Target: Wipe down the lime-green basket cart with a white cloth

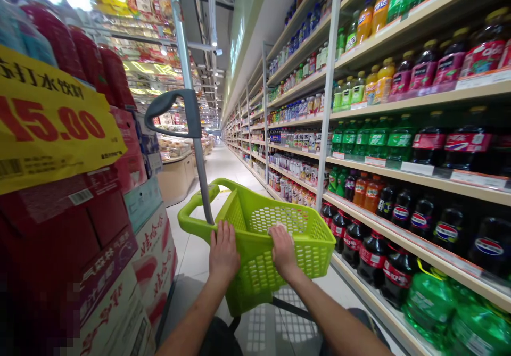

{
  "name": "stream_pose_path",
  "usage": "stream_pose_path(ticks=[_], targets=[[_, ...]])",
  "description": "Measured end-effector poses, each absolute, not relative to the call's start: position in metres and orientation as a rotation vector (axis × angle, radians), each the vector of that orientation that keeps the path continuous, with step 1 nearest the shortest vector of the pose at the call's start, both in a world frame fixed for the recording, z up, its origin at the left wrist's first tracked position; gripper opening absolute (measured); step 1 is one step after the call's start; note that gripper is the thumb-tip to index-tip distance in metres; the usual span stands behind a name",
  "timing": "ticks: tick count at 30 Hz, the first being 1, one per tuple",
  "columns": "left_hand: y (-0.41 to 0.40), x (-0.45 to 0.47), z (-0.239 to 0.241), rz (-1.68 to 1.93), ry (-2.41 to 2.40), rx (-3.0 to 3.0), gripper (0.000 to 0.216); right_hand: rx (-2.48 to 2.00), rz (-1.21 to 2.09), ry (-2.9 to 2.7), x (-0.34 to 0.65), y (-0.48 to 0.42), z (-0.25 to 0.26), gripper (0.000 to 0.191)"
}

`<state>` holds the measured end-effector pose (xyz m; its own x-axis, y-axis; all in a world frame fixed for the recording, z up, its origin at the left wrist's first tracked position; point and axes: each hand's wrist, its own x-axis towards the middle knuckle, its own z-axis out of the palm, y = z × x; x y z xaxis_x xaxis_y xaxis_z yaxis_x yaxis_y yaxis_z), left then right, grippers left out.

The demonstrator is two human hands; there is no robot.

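Note:
A lime-green plastic shopping basket [255, 255] with perforated sides stands tilted in front of me, its long grey pull handle [183, 68] rising up to a dark grip. My left hand [224, 252] is closed over the basket's near rim, close to the pole, fingers hooked over the edge. Farther right on the same rim lies my right hand [284, 249], its fingers bent over the edge. A small white cloth or tissue [289, 229] shows beside those fingers, mostly hidden by them. No goods show in the visible part of the basket.
Shelves of bottled drinks [389, 135] run along the right, with large green bottles [429, 297] low down. Stacked cartons [104, 287] and a yellow price sign [56, 122] crowd the left. A tiled aisle [217, 159] stretches ahead past a rounded display counter [175, 178].

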<state>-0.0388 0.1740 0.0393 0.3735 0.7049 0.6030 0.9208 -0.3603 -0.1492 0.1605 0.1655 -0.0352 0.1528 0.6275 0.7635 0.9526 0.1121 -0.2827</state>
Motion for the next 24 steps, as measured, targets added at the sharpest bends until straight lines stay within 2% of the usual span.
stream_pose_path(ticks=[4,8,15,20,24], targets=[[0.172,-0.035,0.040,-0.638,-1.400,-2.190,0.067,-1.739,-0.500,-1.622,0.181,0.152,-0.039,0.063],[0.166,-0.028,0.041,-0.645,-1.400,-2.241,0.070,-1.919,-0.458,-1.543,0.229,0.131,-0.036,0.054],[0.160,-0.013,0.039,-0.675,-1.327,-2.331,0.070,-1.739,-0.453,-1.694,0.189,0.139,-0.022,0.057],[0.159,-0.010,0.039,-0.683,-1.261,-2.371,0.069,-1.919,-0.436,-1.590,0.238,0.122,-0.021,0.048],[0.161,-0.012,0.039,-0.689,-1.226,-2.375,0.068,-1.921,-0.452,-1.605,0.226,0.127,-0.016,0.053]])
